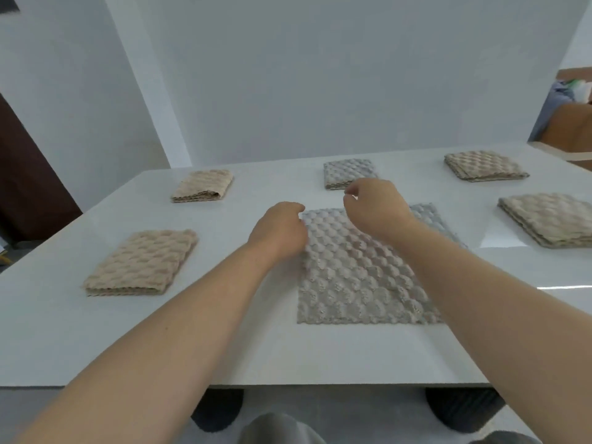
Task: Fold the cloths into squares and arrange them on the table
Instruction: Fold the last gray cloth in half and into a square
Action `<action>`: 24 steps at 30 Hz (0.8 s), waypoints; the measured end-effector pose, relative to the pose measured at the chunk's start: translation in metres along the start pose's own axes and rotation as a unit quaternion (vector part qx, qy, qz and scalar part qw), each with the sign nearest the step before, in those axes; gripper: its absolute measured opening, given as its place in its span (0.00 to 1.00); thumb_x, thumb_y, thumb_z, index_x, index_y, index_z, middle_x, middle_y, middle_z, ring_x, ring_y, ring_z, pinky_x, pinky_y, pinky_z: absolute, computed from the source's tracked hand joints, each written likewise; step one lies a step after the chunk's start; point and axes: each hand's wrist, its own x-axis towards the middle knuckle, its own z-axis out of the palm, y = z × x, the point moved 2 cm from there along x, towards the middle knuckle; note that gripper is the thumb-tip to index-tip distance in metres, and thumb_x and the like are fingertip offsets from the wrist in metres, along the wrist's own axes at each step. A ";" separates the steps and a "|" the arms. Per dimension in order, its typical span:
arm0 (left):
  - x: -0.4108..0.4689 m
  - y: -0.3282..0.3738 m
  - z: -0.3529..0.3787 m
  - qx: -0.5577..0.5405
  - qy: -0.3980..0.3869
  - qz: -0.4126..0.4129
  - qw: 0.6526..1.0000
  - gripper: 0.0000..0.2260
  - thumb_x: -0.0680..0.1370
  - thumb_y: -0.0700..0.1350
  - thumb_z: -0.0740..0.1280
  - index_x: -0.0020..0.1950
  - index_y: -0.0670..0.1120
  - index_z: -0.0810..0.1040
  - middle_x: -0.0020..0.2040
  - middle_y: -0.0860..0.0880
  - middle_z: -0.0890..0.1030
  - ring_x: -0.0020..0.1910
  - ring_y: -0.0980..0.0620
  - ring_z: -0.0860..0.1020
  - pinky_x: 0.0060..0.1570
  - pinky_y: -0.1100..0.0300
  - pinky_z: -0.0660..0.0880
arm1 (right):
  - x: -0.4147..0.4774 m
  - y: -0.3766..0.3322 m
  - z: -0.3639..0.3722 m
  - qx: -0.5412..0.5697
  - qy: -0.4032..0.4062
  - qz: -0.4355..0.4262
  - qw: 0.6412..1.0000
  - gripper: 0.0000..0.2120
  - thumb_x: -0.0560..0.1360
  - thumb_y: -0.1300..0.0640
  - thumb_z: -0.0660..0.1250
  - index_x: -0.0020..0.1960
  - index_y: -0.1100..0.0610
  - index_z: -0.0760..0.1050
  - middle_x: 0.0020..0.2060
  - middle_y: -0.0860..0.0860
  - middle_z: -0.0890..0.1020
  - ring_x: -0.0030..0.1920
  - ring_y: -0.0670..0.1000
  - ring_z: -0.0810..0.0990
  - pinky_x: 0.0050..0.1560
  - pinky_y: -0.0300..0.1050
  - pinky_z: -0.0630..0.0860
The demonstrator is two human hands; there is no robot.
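Five cloths are seen already folded and set apart on the tabletop [224, 347]: a grey square [347, 171] just beyond the right hand [378, 206], a beige square [483, 165] farther off to the right of its fingers [354, 187], a second beige one [551, 217] well out to the right and a little nearer, a third [203, 185] beyond and to the left of the left hand [278, 232], and a fourth [142, 262] to the left of that hand and nearer than its fingers. One flat cloth [358, 277], grey and far larger than the folded squares, is spread beneath both hands, with its far edge at the fingers and its near edge well back toward the person. The left fingers are curled at the far-left corner of the flat cloth and touch it; whether the corner is pinched cannot be told, since the fingertips are hidden by the back of the hand. The right fingers are curled, with thumb and forefinger drawn close above the far edge, and nothing is seen held between them. The task is judged to be nearly done: five of the six cloths in view are folded and placed, and only the flat cloth is left to be folded and set into the arrangement. A lift of the far edge toward the near edge is judged the likely next fold.
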 end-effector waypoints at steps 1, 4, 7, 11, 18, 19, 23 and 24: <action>0.005 0.012 0.008 -0.015 -0.001 -0.006 1.000 0.23 0.83 0.40 0.58 0.78 0.48 0.67 0.79 0.50 0.67 0.77 0.49 0.66 0.74 0.53 0.64 | 0.001 0.021 -0.012 -0.005 0.011 0.011 1.000 0.13 0.79 0.59 0.58 0.52 0.58 0.81 0.49 0.54 0.84 0.46 0.56 0.81 0.42 0.45 0.77; 0.020 0.038 0.031 -0.032 0.006 -0.023 0.999 0.22 0.82 0.43 0.59 0.77 0.48 0.69 0.77 0.49 0.69 0.74 0.47 0.70 0.72 0.52 0.68 | 0.004 0.082 -0.040 -0.007 0.030 0.053 0.998 0.13 0.78 0.59 0.58 0.50 0.56 0.82 0.46 0.52 0.84 0.43 0.53 0.80 0.41 0.44 0.76; 0.034 0.042 0.048 -0.010 0.040 -0.062 0.997 0.19 0.82 0.47 0.58 0.72 0.45 0.75 0.72 0.45 0.75 0.69 0.44 0.74 0.64 0.52 0.72 | 0.009 0.126 -0.050 -0.033 0.022 0.072 0.997 0.13 0.79 0.58 0.58 0.52 0.56 0.82 0.43 0.51 0.83 0.39 0.50 0.80 0.38 0.43 0.75; 0.047 0.031 0.059 0.061 0.075 -0.120 0.988 0.22 0.82 0.54 0.57 0.66 0.41 0.76 0.65 0.41 0.77 0.64 0.38 0.74 0.61 0.47 0.74 | 0.013 0.165 -0.044 -0.047 0.013 0.086 0.995 0.19 0.81 0.47 0.60 0.63 0.56 0.80 0.54 0.55 0.83 0.51 0.55 0.81 0.55 0.51 0.80; 0.055 0.015 0.066 0.106 0.099 -0.065 0.987 0.16 0.82 0.56 0.61 0.54 0.46 0.82 0.55 0.45 0.82 0.56 0.39 0.78 0.53 0.49 0.75 | 0.026 0.180 -0.025 -0.121 0.002 0.061 0.991 0.20 0.81 0.40 0.59 0.58 0.53 0.81 0.58 0.57 0.76 0.55 0.60 0.77 0.56 0.55 0.78; 0.054 0.016 0.066 0.088 0.111 -0.060 0.988 0.14 0.81 0.55 0.63 0.55 0.47 0.82 0.55 0.45 0.82 0.56 0.40 0.78 0.53 0.49 0.75 | 0.027 0.180 -0.025 -0.104 0.009 0.052 0.993 0.18 0.81 0.42 0.61 0.58 0.52 0.81 0.57 0.57 0.77 0.54 0.60 0.77 0.56 0.55 0.78; 0.048 0.021 0.054 0.032 0.158 -0.026 0.987 0.07 0.77 0.51 0.72 0.51 0.51 0.84 0.53 0.48 0.82 0.56 0.43 0.76 0.53 0.51 0.75 | 0.026 0.177 -0.035 -0.027 0.020 0.026 0.999 0.10 0.79 0.50 0.68 0.55 0.54 0.81 0.53 0.55 0.81 0.49 0.55 0.77 0.49 0.46 0.73; 0.045 0.022 0.049 0.007 0.158 -0.027 0.987 0.05 0.76 0.50 0.73 0.49 0.51 0.84 0.51 0.50 0.82 0.54 0.45 0.77 0.51 0.54 0.74 | 0.024 0.174 -0.040 -0.006 0.024 0.025 0.999 0.08 0.78 0.52 0.69 0.54 0.54 0.81 0.51 0.53 0.82 0.49 0.54 0.78 0.47 0.45 0.72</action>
